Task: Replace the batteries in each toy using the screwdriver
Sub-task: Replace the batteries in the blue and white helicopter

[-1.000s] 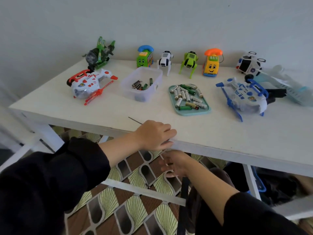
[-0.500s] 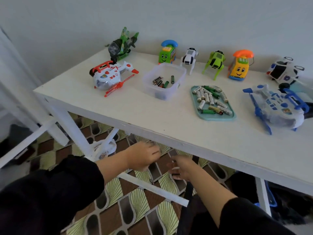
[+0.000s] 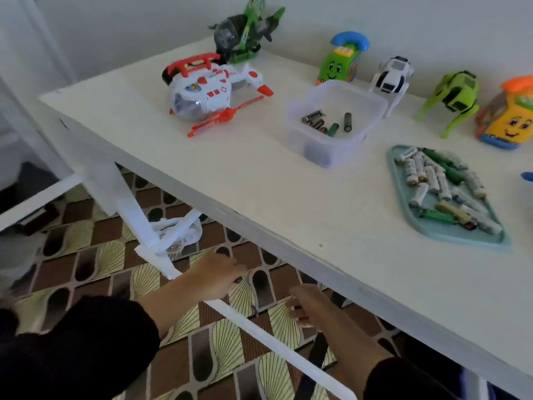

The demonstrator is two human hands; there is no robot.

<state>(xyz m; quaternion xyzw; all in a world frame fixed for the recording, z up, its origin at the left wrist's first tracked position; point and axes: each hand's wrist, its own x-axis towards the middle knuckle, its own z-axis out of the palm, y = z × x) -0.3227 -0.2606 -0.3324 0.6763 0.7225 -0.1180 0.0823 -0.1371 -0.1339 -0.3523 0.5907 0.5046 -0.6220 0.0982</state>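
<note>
Both hands are below the front edge of the white table [image 3: 259, 180], over the patterned floor. My left hand [image 3: 215, 277] has its fingers curled, and a small dark tip shows at them; it looks like the screwdriver, mostly hidden. My right hand [image 3: 305, 306] hangs beside it with loosely curled fingers and nothing visible in it. On the table stand a red-and-white helicopter [image 3: 207, 90], a green helicopter [image 3: 245, 33], a green phone toy [image 3: 343, 62], a white robot dog [image 3: 392, 73], a green robot [image 3: 455, 96] and a yellow toy [image 3: 510, 119].
A clear box [image 3: 331, 151] holds a few dark batteries [image 3: 326, 122]. A teal tray [image 3: 461, 238] carries several batteries [image 3: 438, 180]. A white crossbar [image 3: 259, 327] of the table frame runs under my hands. A white bag [image 3: 176, 232] lies on the floor.
My left hand has left the table's front edge and dropped below it; the thin screwdriver shaft no longer shows on the table. The view has swung left and down.
</note>
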